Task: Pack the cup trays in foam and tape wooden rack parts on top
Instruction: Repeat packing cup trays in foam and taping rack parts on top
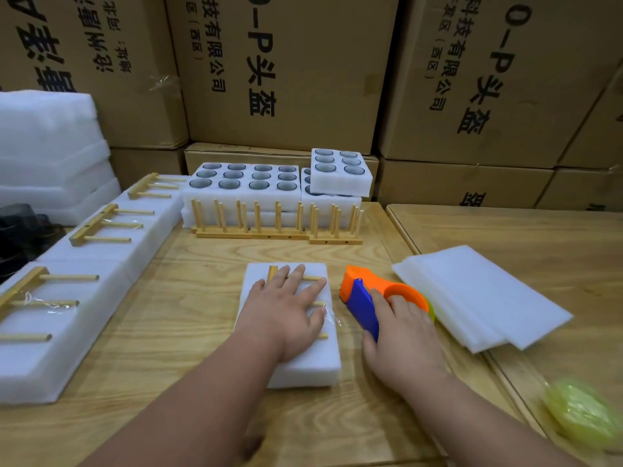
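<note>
Flat and spread, the left hand [286, 310] presses the rack part [273, 272] onto foam [303, 365] — right hand [403, 335] grips the tape dispenser [367, 298].

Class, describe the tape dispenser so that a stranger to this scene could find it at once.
Start at the wooden table and find the foam block under the left hand. Just to its right lies the tape dispenser, gripped by the right hand. It alone is bright orange and blue.
</note>
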A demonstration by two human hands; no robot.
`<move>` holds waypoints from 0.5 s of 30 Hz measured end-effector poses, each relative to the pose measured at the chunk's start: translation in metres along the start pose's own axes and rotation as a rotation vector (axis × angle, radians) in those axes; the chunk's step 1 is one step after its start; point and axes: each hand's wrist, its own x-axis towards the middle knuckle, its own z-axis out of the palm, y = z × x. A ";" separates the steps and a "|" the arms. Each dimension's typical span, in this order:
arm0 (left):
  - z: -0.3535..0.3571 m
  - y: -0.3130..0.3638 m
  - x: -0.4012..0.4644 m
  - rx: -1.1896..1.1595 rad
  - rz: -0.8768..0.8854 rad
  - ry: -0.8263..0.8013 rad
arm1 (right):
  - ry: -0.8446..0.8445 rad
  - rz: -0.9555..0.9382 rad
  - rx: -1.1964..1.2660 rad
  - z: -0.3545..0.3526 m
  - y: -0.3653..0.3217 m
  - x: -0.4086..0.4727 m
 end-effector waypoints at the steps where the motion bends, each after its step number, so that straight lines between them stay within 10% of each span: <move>1: 0.000 0.000 0.000 -0.002 0.000 0.002 | 0.069 0.010 0.039 -0.002 -0.002 -0.003; 4: 0.001 0.000 0.000 -0.013 -0.001 0.009 | 0.375 -0.143 0.303 0.000 -0.015 -0.024; 7: 0.000 0.000 0.001 -0.013 0.000 0.007 | 0.209 -0.224 0.759 0.006 -0.034 -0.039; 12: -0.001 0.002 0.000 0.009 -0.001 0.000 | -0.247 0.631 1.527 0.007 -0.054 -0.007; 15: -0.002 0.001 -0.001 0.003 0.001 -0.011 | -0.534 0.778 1.587 -0.001 -0.052 0.012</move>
